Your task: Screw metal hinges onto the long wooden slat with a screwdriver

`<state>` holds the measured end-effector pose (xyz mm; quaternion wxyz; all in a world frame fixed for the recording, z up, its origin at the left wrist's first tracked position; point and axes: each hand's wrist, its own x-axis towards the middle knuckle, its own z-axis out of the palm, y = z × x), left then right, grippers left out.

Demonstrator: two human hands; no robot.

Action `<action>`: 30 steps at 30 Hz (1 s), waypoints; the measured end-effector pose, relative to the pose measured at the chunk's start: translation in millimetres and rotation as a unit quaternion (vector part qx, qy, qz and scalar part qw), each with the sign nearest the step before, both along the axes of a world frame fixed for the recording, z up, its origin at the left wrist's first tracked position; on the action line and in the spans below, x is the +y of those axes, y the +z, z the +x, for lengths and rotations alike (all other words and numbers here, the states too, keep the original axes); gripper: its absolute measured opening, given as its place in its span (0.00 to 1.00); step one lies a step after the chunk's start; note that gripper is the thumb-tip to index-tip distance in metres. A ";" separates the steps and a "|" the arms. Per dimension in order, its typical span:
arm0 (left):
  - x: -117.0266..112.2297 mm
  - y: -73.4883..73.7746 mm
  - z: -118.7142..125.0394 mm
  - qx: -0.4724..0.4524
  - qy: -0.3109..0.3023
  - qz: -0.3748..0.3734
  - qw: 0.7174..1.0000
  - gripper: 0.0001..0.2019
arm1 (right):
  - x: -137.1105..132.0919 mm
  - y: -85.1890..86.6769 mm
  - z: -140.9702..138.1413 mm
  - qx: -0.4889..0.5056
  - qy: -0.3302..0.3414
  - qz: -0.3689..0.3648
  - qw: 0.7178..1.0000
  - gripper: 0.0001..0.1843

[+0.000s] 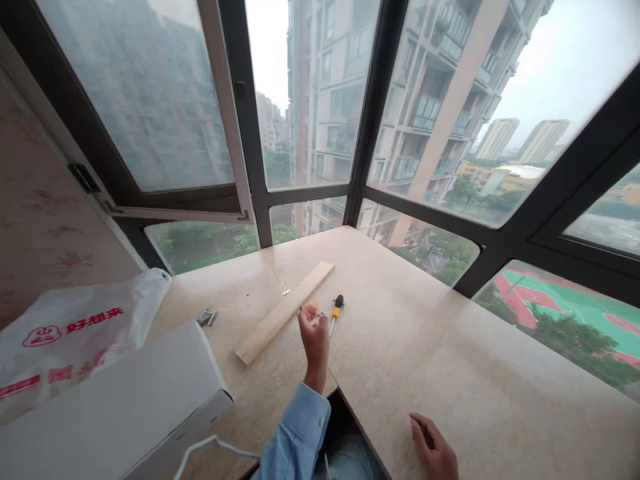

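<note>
My left hand (315, 337) is raised over the near edge of a long wooden board (285, 313), fingers pinched together. Anything between the fingertips is too small to make out. Just right of that hand lies a screwdriver (338, 304) with a yellow and black handle, its shaft pointing toward me. A small silver metal piece, like a hinge (285, 292), rests by the board's far edge. My right hand (434, 447) is low at the right over the stone surface, fingers loosely bent and slightly apart, with nothing visible in it.
On the left, a white box (125, 407) stands in front of a white plastic bag (85, 327) with red print. Several small metal pieces (207, 317) lie beside the box. A white cable (215, 440) runs at the bottom. Windows surround the stone surface (400, 333).
</note>
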<state>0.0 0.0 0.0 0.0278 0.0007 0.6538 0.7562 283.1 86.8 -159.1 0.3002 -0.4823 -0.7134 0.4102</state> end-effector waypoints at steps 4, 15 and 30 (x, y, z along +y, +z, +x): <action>5.6 8.1 -56.5 0.022 0.083 -0.098 0.992 0.18 | 0.2 -3.3 0.8 -0.009 0.003 0.007 1.000 0.28; -37.7 -47.1 -161.7 0.108 -0.269 -0.648 0.704 0.45 | -2.0 -5.9 1.6 -0.008 0.007 0.024 1.000 0.28; -64.0 -90.0 -177.0 0.229 -0.182 -0.630 0.719 0.39 | -4.7 -4.9 -0.9 -0.029 0.006 0.048 0.998 0.29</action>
